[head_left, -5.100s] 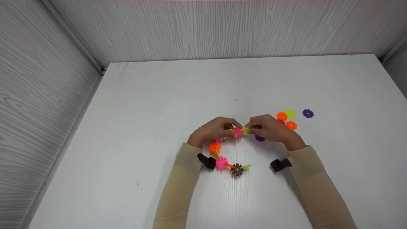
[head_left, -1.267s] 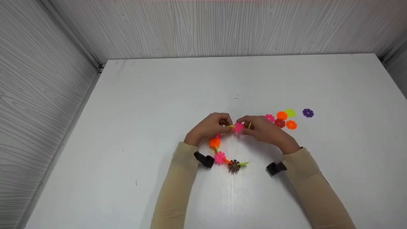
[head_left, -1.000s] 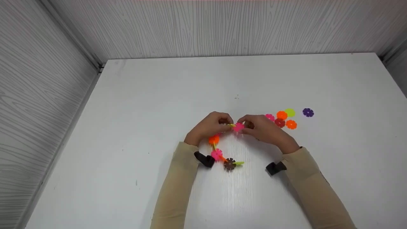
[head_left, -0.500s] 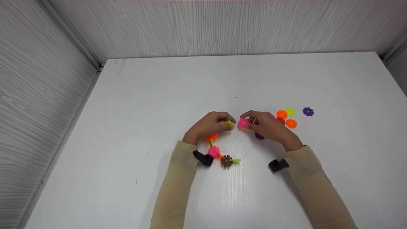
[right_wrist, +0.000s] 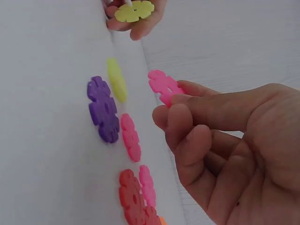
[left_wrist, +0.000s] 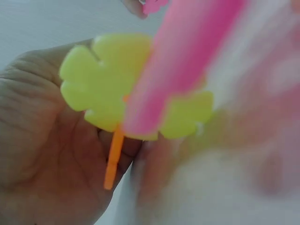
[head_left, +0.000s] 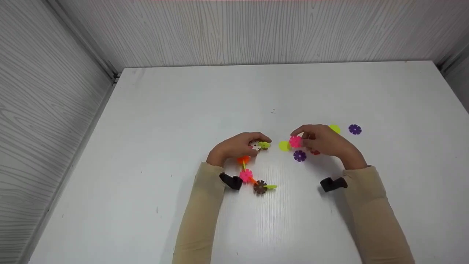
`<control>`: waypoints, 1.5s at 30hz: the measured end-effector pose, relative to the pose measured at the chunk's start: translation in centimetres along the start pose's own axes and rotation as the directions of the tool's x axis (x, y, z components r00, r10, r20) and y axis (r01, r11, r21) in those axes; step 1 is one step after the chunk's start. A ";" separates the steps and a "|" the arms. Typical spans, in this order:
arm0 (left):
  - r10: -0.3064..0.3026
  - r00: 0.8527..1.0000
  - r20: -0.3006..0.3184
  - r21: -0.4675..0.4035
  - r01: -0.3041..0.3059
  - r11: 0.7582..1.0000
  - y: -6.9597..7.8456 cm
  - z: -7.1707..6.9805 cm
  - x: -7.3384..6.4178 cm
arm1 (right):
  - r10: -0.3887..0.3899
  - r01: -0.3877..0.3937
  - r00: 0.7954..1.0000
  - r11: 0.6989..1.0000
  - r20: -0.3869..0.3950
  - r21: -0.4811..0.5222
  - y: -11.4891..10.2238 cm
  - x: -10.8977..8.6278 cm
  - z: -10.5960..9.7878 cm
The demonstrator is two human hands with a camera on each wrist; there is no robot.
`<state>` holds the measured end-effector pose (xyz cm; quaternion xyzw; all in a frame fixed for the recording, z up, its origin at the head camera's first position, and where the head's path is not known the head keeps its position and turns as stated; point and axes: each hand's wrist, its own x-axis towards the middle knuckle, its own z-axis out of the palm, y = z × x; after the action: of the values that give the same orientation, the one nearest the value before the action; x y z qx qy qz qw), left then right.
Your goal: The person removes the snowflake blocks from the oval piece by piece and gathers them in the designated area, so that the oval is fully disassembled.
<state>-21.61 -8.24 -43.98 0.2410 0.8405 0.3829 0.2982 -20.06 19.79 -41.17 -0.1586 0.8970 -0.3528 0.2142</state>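
Note:
My right hand (head_left: 326, 141) pinches a pink snowflake disc (head_left: 295, 141) between thumb and fingertips, above the table. In the right wrist view this pink disc (right_wrist: 164, 86) stands clear of other pieces. My left hand (head_left: 238, 145) holds the upper end of a chain of slotted discs, around a white disc (head_left: 255, 146) and a yellow-green disc (head_left: 263, 145). Down from it hang or lie an orange disc (head_left: 243, 160), a pink disc (head_left: 246, 175) and a brown disc (head_left: 260, 187). Close in the left wrist view, the yellow-green disc (left_wrist: 103, 77) is partly covered by a blurred pink piece (left_wrist: 183, 61).
Loose on the white table (head_left: 165, 121) are a yellow disc (head_left: 285, 146) and a purple disc (head_left: 299, 156). Beyond the right hand lie another yellow disc (head_left: 334, 128) and purple disc (head_left: 354, 129). Red (right_wrist: 131, 197) and pink discs (right_wrist: 131, 138) lie beneath the right hand.
Earlier the right hand's pink disc met the yellow-green disc at the chain's end; now they are apart. My right hand has moved right with it, uncovering the loose yellow disc.

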 end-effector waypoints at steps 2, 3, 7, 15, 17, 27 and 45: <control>-0.002 1.000 -0.012 0.000 0.002 1.000 0.0 0.0 -0.1 | 0.004 -0.004 1.000 1.000 0.014 0.018 0.2 -0.2 -0.4; -0.005 1.000 -0.020 -0.002 0.005 1.000 0.0 0.0 -0.1 | 0.006 -0.006 1.000 1.000 0.022 0.022 0.3 -0.3 -0.6; -0.019 0.999 -0.047 -0.023 0.018 1.000 0.0 0.0 -0.1 | 0.010 -0.011 0.999 0.999 0.049 0.030 0.4 -0.7 -1.2; -0.013 0.998 -0.064 -0.069 0.009 0.998 -0.2 0.1 -0.1 | 0.042 -0.044 0.994 0.999 0.098 0.012 0.8 -1.3 -2.1; -0.012 0.998 -0.067 -0.078 0.007 0.997 -0.2 0.1 -0.1 | 0.048 -0.049 0.992 0.999 0.118 0.010 0.9 -1.4 -2.2; -0.015 0.997 -0.072 -0.082 0.009 0.997 -0.2 0.2 0.1 | 0.051 -0.047 0.974 0.999 0.223 -0.024 1.5 -2.1 -2.7; -0.035 0.996 -0.079 -0.087 0.028 0.996 -0.1 0.2 0.1 | 0.146 -0.149 0.945 0.989 0.291 -0.012 2.5 -2.5 -3.0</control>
<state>-21.54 -8.15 -44.21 0.1991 0.8382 0.4233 0.2804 -19.74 24.28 -40.28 -0.1402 0.8631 -0.3132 0.3705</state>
